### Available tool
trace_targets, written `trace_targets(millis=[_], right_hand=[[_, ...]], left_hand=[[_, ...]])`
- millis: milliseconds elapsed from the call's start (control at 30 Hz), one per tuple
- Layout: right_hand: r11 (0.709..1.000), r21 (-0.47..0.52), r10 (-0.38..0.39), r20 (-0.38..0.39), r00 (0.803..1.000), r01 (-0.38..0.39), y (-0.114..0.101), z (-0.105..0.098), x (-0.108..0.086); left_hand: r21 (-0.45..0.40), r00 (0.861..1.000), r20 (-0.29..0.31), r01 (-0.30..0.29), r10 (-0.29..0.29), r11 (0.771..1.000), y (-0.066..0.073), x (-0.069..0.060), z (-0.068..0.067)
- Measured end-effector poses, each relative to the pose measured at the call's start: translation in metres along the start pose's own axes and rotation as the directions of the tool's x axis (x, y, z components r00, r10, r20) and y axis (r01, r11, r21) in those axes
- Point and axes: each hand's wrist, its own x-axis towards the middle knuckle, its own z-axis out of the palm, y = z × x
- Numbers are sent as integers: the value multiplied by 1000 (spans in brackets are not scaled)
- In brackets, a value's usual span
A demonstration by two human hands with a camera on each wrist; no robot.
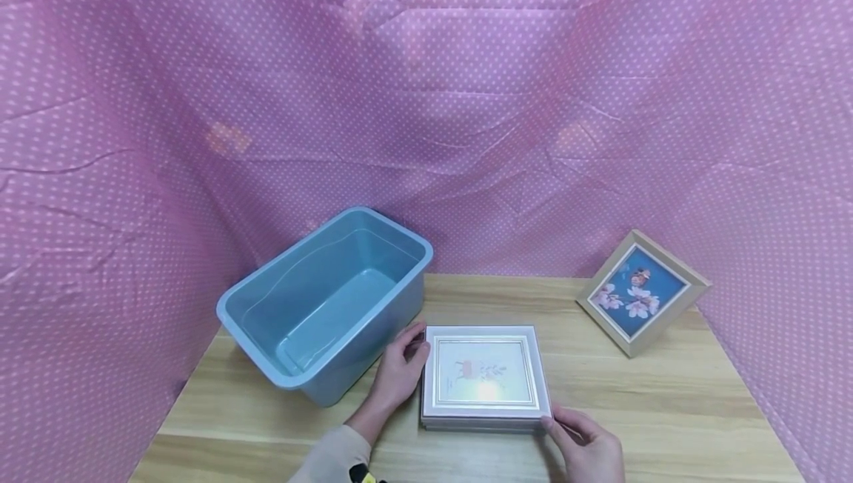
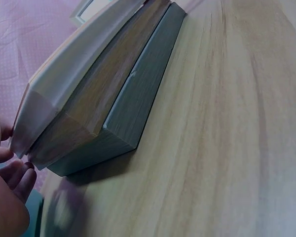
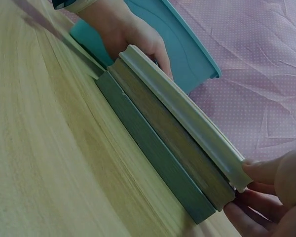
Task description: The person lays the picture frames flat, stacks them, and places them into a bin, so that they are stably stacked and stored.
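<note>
A white picture frame (image 1: pixel 483 407) with a deer print tops a stack on the table. Beneath it lie a brown frame (image 3: pixel 172 136) and a grey-green frame (image 3: pixel 153 153), seen edge-on in the right wrist view. My left hand (image 1: pixel 402 372) holds the stack's left side, fingers at the upper left corner. At the lower right corner, my right hand (image 1: pixel 586 444) pinches the white frame, thumb on its edge, with other fingers beside the brown frame's corner.
A blue-grey tub (image 1: pixel 324 305) stands at the left, close to my left hand. At the right, a beige frame (image 1: pixel 666 320) with a flower picture leans tilted on one corner. Pink dotted cloth (image 1: pixel 480 135) hangs behind the wooden table (image 1: pixel 666 409).
</note>
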Motion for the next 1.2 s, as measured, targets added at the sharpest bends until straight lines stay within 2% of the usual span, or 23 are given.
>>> trace_targets(millis=[133, 467, 800, 967, 1200], right_hand=[[1000, 1, 4, 15, 1000, -4, 1, -1, 0], [995, -103, 12, 51, 999, -7, 1, -5, 1], [991, -129, 59, 158, 986, -39, 1, -17, 7], [994, -113, 17, 119, 993, -3, -1, -26, 10], [983, -174, -57, 37, 998, 63, -3, -42, 20]], left_hand=[[3, 1000, 17, 14, -14, 1000, -2, -2, 0], [-22, 996, 41, 77, -76, 997, 0, -2, -1], [-44, 998, -13, 59, -60, 997, 0, -2, -1], [-65, 999, -16, 31, -32, 997, 1, -1, -3], [-73, 999, -19, 25, -27, 997, 4, -1, -7]])
